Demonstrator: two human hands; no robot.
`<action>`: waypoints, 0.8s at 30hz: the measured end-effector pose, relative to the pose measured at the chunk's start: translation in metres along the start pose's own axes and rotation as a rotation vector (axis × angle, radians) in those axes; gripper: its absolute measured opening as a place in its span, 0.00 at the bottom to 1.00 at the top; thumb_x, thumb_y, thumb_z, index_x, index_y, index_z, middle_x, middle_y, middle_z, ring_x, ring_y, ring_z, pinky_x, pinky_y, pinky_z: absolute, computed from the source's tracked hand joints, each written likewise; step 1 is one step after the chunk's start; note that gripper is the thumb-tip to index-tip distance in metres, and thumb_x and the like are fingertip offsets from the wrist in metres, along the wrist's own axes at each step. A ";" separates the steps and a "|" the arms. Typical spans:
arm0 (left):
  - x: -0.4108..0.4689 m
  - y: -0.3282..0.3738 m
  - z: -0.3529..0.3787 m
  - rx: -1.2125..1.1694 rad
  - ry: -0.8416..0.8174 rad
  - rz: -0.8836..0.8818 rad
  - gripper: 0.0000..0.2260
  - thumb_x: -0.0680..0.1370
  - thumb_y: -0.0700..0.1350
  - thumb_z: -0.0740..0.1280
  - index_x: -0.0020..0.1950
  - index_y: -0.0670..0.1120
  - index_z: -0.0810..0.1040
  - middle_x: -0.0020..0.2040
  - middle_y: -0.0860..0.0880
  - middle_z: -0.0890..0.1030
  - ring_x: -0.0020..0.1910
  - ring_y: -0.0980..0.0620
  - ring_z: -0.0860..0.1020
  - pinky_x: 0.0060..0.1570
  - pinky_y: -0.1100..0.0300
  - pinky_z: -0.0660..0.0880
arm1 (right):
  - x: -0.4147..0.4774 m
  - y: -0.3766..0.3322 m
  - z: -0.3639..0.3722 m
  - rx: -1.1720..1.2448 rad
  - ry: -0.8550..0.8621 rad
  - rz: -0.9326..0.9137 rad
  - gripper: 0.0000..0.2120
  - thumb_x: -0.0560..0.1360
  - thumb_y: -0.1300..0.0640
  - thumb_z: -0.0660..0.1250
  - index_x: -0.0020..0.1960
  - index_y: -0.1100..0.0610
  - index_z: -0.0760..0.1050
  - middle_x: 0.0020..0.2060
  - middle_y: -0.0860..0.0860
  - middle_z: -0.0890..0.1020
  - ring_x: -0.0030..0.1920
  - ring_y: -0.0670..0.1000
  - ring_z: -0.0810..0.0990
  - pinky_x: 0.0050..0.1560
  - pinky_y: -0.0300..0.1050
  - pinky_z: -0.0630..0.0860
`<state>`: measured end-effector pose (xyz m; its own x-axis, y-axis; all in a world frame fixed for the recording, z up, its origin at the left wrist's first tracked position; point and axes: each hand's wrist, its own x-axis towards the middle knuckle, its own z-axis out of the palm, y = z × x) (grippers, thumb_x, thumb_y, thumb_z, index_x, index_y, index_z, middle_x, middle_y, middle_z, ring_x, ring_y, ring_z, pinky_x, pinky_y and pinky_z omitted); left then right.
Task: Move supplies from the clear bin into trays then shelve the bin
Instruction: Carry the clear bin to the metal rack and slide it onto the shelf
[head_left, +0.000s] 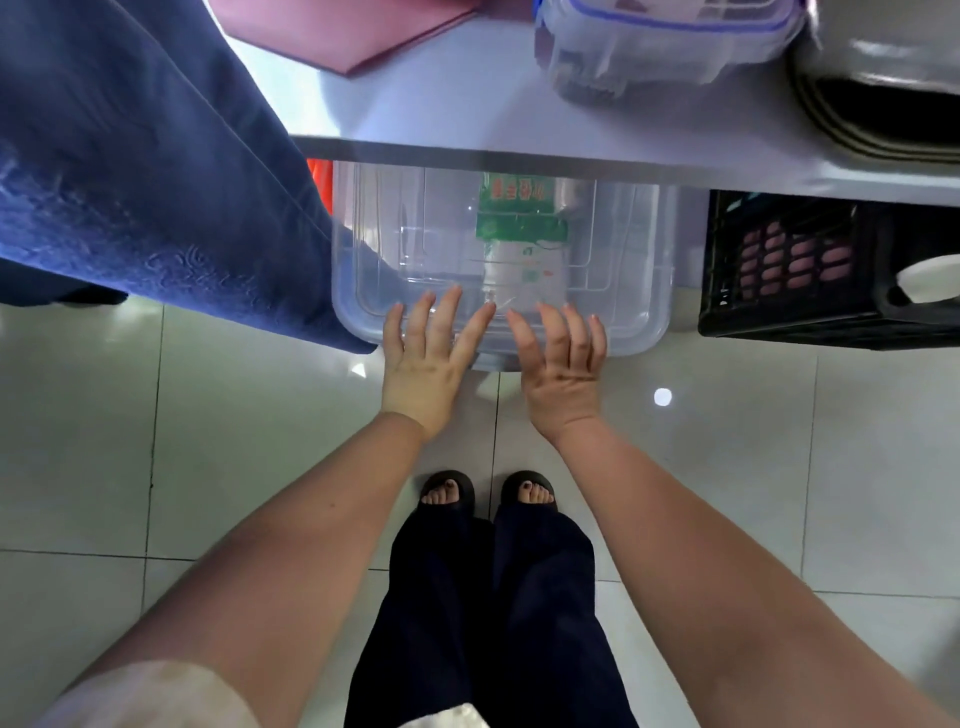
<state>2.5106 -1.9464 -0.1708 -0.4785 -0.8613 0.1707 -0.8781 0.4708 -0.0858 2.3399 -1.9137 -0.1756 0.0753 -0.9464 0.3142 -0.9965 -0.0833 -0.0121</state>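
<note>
Bin position: the clear bin (641, 332) sits on the tiled floor (156, 426), its far half tucked under the white tabletop (519, 153), so the back wall is out of sight.
Left hand: the left hand (428, 361) has its fingers straight and spread, tips laid on the bin's near rim, holding nothing.
Right hand: the right hand (563, 364) does the same just beside it, fingers fanned out, gripping nothing.
Inside the bin: a green-and-white packet (519, 228), blurred through the plastic.
Writing: red characters on the packet's green band, too soft to read.
Left side: a blue cloth (130, 182) covers the bin's left corner and most of something orange (319, 182) behind it.
Right side: a black crate (779, 322) with pinkish contents seen only through its holes, cut off by the frame.
Tabletop: a pink sheet (343, 31) and a lidded clear container (665, 47), both cropped at the top edge.
</note>
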 end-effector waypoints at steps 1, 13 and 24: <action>0.001 0.000 0.000 -0.017 0.045 -0.001 0.34 0.70 0.42 0.73 0.73 0.53 0.66 0.70 0.43 0.62 0.67 0.40 0.62 0.68 0.39 0.60 | 0.000 0.001 0.000 0.020 0.008 -0.006 0.24 0.73 0.62 0.61 0.67 0.51 0.64 0.61 0.54 0.64 0.63 0.58 0.64 0.67 0.59 0.59; 0.010 -0.025 -0.029 -0.271 0.028 0.084 0.16 0.75 0.45 0.68 0.62 0.46 0.78 0.52 0.43 0.79 0.52 0.44 0.69 0.53 0.48 0.64 | 0.012 0.017 -0.042 0.308 -0.132 0.038 0.20 0.68 0.61 0.75 0.58 0.61 0.78 0.50 0.58 0.80 0.52 0.55 0.67 0.57 0.51 0.62; 0.045 -0.028 -0.036 -0.349 0.005 0.003 0.16 0.73 0.39 0.70 0.61 0.48 0.80 0.51 0.42 0.79 0.48 0.39 0.76 0.51 0.48 0.68 | 0.047 0.014 -0.041 0.406 -0.195 0.233 0.15 0.70 0.63 0.71 0.57 0.58 0.78 0.52 0.58 0.78 0.53 0.61 0.71 0.58 0.51 0.64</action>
<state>2.5135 -1.9916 -0.1249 -0.4800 -0.8595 0.1754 -0.8214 0.5106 0.2541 2.3280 -1.9464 -0.1218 -0.1033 -0.9917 0.0770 -0.8956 0.0590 -0.4410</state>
